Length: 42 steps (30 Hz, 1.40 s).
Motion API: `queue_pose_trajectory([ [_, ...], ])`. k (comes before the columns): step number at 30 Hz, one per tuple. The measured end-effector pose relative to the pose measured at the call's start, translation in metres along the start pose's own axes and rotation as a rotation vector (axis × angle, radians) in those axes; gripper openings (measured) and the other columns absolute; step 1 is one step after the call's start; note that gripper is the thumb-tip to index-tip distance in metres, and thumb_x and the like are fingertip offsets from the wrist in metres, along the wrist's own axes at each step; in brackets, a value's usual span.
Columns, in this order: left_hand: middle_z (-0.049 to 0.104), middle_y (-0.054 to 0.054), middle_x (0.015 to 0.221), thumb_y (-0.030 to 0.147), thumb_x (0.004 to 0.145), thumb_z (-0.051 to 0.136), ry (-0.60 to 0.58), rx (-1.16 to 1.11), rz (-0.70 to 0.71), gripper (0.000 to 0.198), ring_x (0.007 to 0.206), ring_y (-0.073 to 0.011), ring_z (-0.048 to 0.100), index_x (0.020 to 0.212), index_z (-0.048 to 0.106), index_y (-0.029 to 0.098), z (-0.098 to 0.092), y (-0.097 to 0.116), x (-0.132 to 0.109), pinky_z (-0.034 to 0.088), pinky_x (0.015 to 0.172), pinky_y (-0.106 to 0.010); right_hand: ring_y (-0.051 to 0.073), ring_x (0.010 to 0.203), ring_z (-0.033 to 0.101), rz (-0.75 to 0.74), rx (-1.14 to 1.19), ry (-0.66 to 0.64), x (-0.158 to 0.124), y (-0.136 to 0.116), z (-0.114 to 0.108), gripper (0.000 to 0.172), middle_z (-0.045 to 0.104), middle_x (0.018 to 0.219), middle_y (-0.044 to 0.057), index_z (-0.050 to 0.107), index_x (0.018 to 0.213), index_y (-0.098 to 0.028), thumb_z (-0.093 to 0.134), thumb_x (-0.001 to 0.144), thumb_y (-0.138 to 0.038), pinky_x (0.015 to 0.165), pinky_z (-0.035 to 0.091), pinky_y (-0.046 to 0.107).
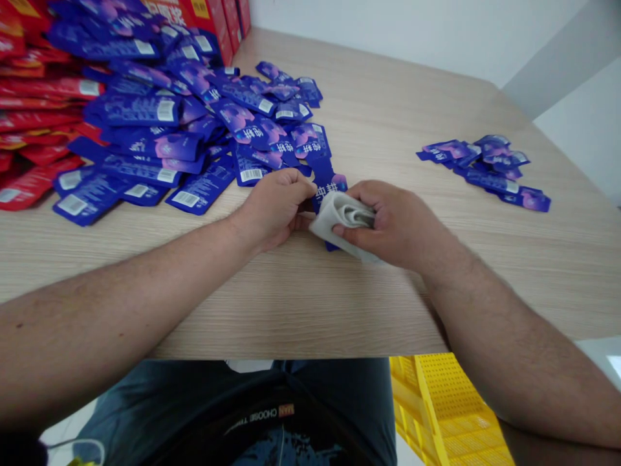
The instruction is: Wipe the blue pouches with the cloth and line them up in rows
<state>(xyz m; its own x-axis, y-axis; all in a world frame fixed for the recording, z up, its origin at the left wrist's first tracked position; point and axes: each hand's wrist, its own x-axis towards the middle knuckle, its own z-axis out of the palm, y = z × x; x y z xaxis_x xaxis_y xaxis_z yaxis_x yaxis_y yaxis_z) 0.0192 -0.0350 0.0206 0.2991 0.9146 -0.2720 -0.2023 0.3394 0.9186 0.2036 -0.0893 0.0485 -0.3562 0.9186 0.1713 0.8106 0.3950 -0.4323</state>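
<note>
My left hand (284, 206) is closed, thumb and fingers pinching the left edge of a blue pouch (326, 184) with white lettering and a pink patch. In my right hand (395, 223) is a folded white cloth (342, 223), gripped between thumb and fingers. The cloth lies over the lower part of the pouch and hides much of it; a blue corner shows below. Just beyond my left hand spreads a large heap of similar blue pouches (194, 129), many with white barcode labels.
Red pouches (43, 123) are stacked at the far left, with red boxes (213, 26) behind the heap. A smaller group of blue pouches (485, 165) lies on the right of the wooden table (291, 304). A yellow plastic crate (446, 408) stands below the front edge.
</note>
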Motion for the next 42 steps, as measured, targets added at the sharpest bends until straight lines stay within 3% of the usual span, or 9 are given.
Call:
queue_pose_trajectory([
  [2, 0.052, 0.003, 0.062, 0.007, 0.087, 0.058, -0.009, 0.004, 0.000, 0.023, 0.055, -0.0113, 0.054, 0.070, 0.050, 0.021, 0.000, 0.000, 0.000, 0.052, 0.052, -0.025, 0.023, 0.084, 0.063, 0.043, -0.014, 0.053, 0.000, 0.001, -0.001, 0.022, 0.072, 0.095, 0.006, 0.069, 0.098, -0.021, 0.072, 0.081, -0.035, 0.073, 0.042, 0.034],
  [6, 0.050, 0.005, 0.060, 0.006, 0.086, 0.059, 0.028, -0.031, 0.026, 0.024, 0.052, -0.0093, 0.052, 0.069, 0.050, 0.020, 0.001, -0.001, -0.001, 0.050, 0.049, -0.021, 0.021, 0.082, 0.063, -0.041, 0.024, -0.136, 0.000, -0.001, -0.001, 0.020, 0.073, 0.094, 0.004, 0.070, 0.097, -0.022, 0.073, 0.079, -0.031, 0.073, 0.041, 0.032],
  [10, 0.051, 0.004, 0.061, 0.006, 0.087, 0.059, 0.014, -0.047, 0.029, 0.024, 0.050, -0.0103, 0.053, 0.068, 0.051, 0.019, 0.001, -0.001, -0.001, 0.051, 0.047, -0.023, 0.022, 0.084, 0.063, 0.042, -0.023, -0.004, 0.000, -0.001, -0.003, 0.023, 0.073, 0.096, 0.005, 0.070, 0.100, -0.020, 0.072, 0.083, -0.035, 0.073, 0.041, 0.033],
  [14, 0.050, 0.005, 0.059, 0.005, 0.087, 0.058, -0.002, -0.055, 0.036, 0.025, 0.049, -0.0101, 0.052, 0.067, 0.051, 0.019, 0.001, 0.000, -0.001, 0.049, 0.046, -0.022, 0.021, 0.081, 0.063, 0.007, 0.011, -0.139, 0.000, 0.001, -0.005, 0.022, 0.073, 0.093, 0.003, 0.070, 0.099, -0.022, 0.074, 0.080, -0.033, 0.072, 0.041, 0.032],
  [19, 0.052, 0.005, 0.061, 0.005, 0.089, 0.058, 0.017, -0.033, 0.010, 0.026, 0.050, -0.0094, 0.054, 0.068, 0.049, 0.019, 0.001, 0.002, -0.002, 0.050, 0.050, -0.022, 0.022, 0.084, 0.063, 0.036, -0.016, -0.010, 0.000, 0.002, -0.004, 0.022, 0.073, 0.096, 0.005, 0.069, 0.099, -0.021, 0.072, 0.081, -0.034, 0.074, 0.042, 0.033],
  [24, 0.054, 0.004, 0.061, 0.006, 0.090, 0.057, -0.009, -0.040, 0.013, 0.026, 0.050, -0.0108, 0.057, 0.071, 0.049, 0.020, 0.001, 0.003, -0.003, 0.051, 0.048, -0.022, 0.020, 0.080, 0.064, -0.067, 0.025, -0.265, -0.002, 0.004, -0.007, 0.018, 0.074, 0.091, 0.002, 0.071, 0.095, -0.023, 0.072, 0.077, -0.027, 0.072, 0.043, 0.031],
  [26, 0.055, 0.004, 0.062, 0.007, 0.090, 0.058, -0.021, -0.024, 0.000, 0.024, 0.051, -0.0104, 0.057, 0.072, 0.049, 0.020, 0.001, 0.003, -0.004, 0.053, 0.050, -0.022, 0.021, 0.078, 0.064, -0.021, 0.038, -0.167, -0.001, 0.007, -0.009, 0.019, 0.074, 0.089, 0.002, 0.071, 0.095, -0.023, 0.074, 0.078, -0.030, 0.071, 0.044, 0.033],
  [31, 0.058, 0.003, 0.062, 0.006, 0.090, 0.059, -0.106, 0.096, -0.045, 0.022, 0.054, -0.0111, 0.060, 0.074, 0.051, 0.020, 0.002, 0.004, -0.008, 0.054, 0.052, -0.022, 0.024, 0.080, 0.063, 0.119, 0.044, 0.260, 0.006, 0.012, -0.007, 0.024, 0.073, 0.091, 0.005, 0.070, 0.099, -0.022, 0.071, 0.082, -0.038, 0.071, 0.046, 0.037],
  [42, 0.058, 0.004, 0.064, 0.009, 0.090, 0.064, -0.112, 0.106, -0.026, 0.022, 0.056, -0.0113, 0.062, 0.077, 0.050, 0.020, 0.000, 0.003, -0.008, 0.056, 0.055, -0.024, 0.020, 0.071, 0.058, 0.122, 0.107, 0.165, 0.005, 0.008, -0.003, 0.022, 0.066, 0.078, 0.001, 0.065, 0.087, -0.022, 0.072, 0.077, -0.040, 0.067, 0.041, 0.035],
])
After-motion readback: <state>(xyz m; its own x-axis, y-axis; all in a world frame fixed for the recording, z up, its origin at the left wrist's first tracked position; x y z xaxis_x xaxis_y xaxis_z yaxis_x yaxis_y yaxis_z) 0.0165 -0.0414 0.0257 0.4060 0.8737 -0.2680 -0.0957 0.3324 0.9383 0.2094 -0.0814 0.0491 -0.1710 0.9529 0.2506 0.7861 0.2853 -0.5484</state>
